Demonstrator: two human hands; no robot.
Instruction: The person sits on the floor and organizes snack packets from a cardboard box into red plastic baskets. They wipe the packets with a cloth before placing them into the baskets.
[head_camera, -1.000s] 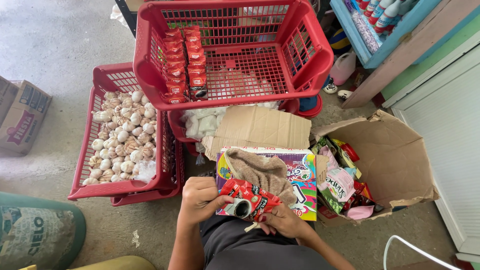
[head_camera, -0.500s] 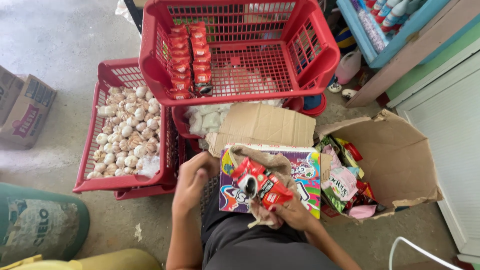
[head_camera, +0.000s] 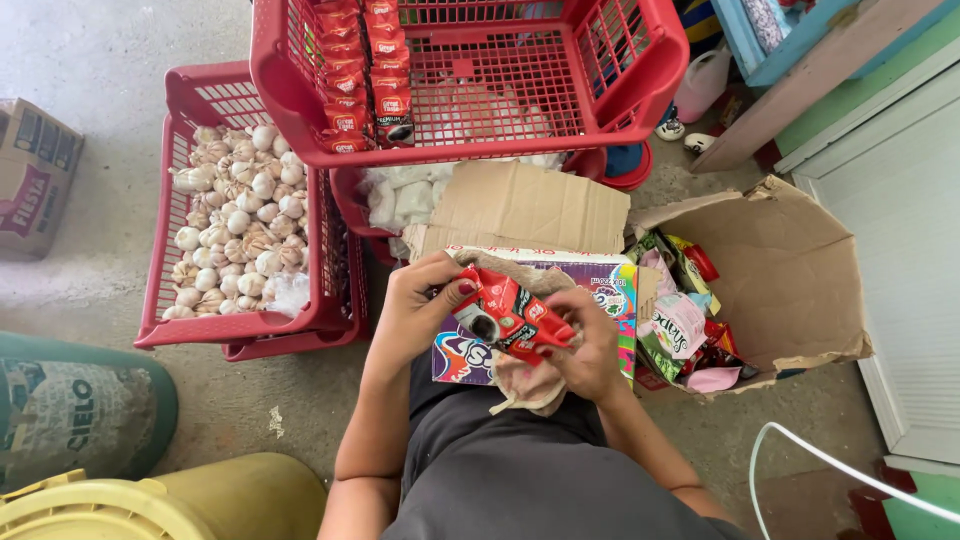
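Note:
Both hands hold a strip of red snack sachets (head_camera: 510, 315) over my lap. My left hand (head_camera: 425, 305) grips its upper left end and my right hand (head_camera: 590, 345) grips the lower right end. Under them lies a beige cloth (head_camera: 525, 385) on a colourful printed box (head_camera: 610, 290). Straight ahead a red plastic basket (head_camera: 640, 100) holds two rows of the same red sachets (head_camera: 365, 75) along its left side.
A red crate of garlic bulbs (head_camera: 235, 225) stands at the left. An open cardboard box (head_camera: 790, 270) with mixed snack packets sits at the right. A cardboard flap (head_camera: 530, 205), a green sack (head_camera: 70, 410), a yellow bin (head_camera: 150, 500) and a small carton (head_camera: 30, 175) surround me.
The sachet strip has been raised and stretched out between my hands. The view has tilted down, so the baskets sit higher in the frame.

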